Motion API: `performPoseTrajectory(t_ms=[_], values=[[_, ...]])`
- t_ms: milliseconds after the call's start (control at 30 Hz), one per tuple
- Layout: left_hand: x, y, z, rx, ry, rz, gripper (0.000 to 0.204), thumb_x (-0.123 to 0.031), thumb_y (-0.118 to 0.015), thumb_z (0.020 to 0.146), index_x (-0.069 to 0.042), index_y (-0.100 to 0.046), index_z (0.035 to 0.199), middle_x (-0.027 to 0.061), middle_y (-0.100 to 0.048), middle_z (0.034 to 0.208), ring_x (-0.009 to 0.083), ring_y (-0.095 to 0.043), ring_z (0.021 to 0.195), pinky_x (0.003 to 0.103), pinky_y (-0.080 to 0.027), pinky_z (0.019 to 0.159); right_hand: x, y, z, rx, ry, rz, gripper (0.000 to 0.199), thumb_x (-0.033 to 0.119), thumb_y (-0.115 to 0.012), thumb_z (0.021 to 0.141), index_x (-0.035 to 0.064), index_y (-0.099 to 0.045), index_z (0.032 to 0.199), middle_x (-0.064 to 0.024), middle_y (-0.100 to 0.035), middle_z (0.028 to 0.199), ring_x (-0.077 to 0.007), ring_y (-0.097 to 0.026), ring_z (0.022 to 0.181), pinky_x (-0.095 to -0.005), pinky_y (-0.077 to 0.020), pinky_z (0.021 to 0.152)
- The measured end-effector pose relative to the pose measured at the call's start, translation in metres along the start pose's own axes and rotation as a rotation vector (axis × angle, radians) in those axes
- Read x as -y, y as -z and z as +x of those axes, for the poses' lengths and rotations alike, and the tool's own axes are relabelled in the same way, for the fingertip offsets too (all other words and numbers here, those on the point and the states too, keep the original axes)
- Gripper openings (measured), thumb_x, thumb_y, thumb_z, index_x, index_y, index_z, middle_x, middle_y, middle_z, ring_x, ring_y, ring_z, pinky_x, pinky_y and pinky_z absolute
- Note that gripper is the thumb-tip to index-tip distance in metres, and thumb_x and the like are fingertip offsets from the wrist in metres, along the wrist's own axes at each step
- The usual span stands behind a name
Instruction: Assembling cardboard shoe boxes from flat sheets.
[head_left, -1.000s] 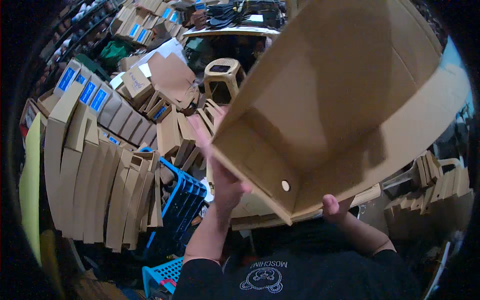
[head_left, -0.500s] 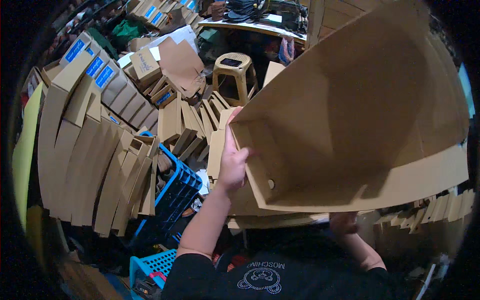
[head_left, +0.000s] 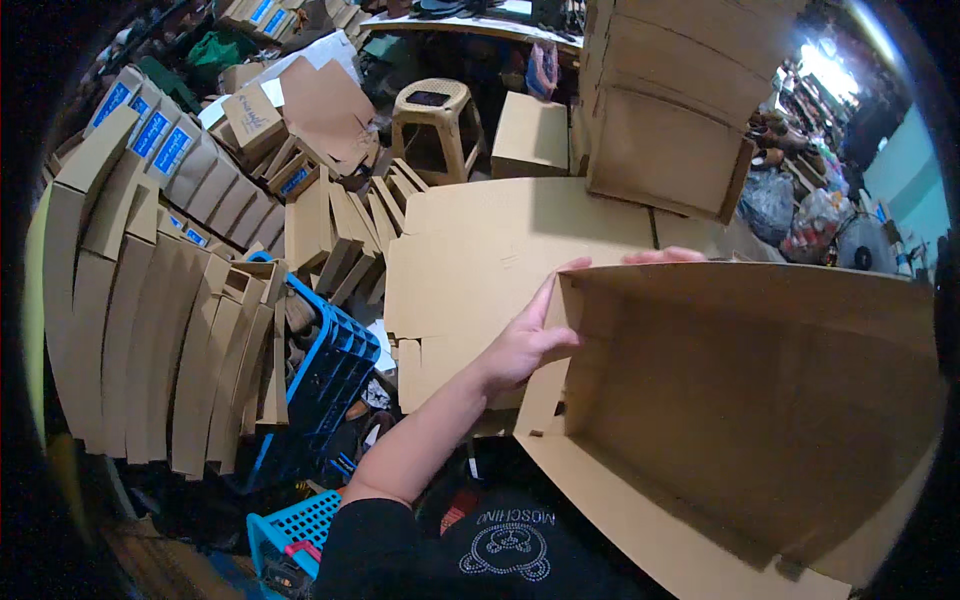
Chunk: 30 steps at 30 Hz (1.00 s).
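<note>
Cardboard box (head_left: 760,400) in left hand (head_left: 525,345)

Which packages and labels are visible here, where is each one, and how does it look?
Open box: brown cardboard, open side up, left hand on its end wall.
Flat cardboard sheets: brown, under that hand.
Folded boxes: brown row, far left.
Labels: blue rectangles on that row.
Crate: blue plastic, tilted.
</note>
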<state>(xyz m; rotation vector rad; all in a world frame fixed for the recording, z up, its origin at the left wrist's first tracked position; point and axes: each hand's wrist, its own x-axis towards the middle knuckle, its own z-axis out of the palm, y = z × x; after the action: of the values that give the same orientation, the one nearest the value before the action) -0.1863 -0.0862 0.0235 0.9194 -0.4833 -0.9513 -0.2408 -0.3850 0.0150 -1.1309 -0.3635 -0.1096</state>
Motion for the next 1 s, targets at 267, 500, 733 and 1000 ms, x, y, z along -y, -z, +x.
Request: performPoseTrajectory(t_ms=[267,500,733,1000], values=[[0.022,0.008,0.002,0.042,0.118,0.111,0.07,-0.015,-0.057,0.098,-0.014,-0.022,0.158,0.0042,-0.048,0.14,0.0149,-0.049,0.128,0.032,-0.044,0.105,0.017,-0.027,0.037,0.566,-0.036,-0.01,0.098,0.081,-0.023,0.092,-0.0061,-0.058,0.122,-0.0227,-0.059,0.12,-0.0371,-0.048,0.128,-0.0517,-0.0322,0.112],[-0.007,0.029,-0.004,-0.057,0.167,0.48,0.053,-0.039,-0.048,0.104,-0.011,-0.046,0.148,0.001,-0.059,0.112,0.0068,-0.056,0.089,0.024,-0.048,0.071,-0.019,-0.061,0.052,0.699,0.081,0.126,0.107,0.087,-0.014,0.088,-0.0076,-0.063,0.1,-0.0165,-0.06,0.102,-0.0333,-0.052,0.113,-0.0498,-0.0356,0.103],[-0.014,0.037,-0.002,0.064,0.226,0.186,0.052,-0.038,-0.046,0.105,-0.01,-0.042,0.149,0.0095,-0.059,0.128,0.017,-0.063,0.108,0.031,-0.052,0.086,-0.005,-0.062,0.044,0.634,-0.052,0.017,0.101,0.092,-0.018,0.083,-0.0003,-0.056,0.098,-0.0113,-0.054,0.093,-0.0284,-0.05,0.104,-0.0449,-0.0356,0.099],[0.003,0.033,0.003,-0.347,-0.196,0.896,0.04,-0.021,-0.073,0.092,-0.006,-0.053,0.122,0.005,-0.062,0.107,0.0122,-0.059,0.1,0.028,-0.049,0.081,-0.017,-0.058,0.052,0.638,0.036,0.169,0.1,0.096,-0.021,0.078,0.0029,-0.054,0.096,-0.0082,-0.053,0.091,-0.0283,-0.051,0.105,-0.0437,-0.0367,0.098]])
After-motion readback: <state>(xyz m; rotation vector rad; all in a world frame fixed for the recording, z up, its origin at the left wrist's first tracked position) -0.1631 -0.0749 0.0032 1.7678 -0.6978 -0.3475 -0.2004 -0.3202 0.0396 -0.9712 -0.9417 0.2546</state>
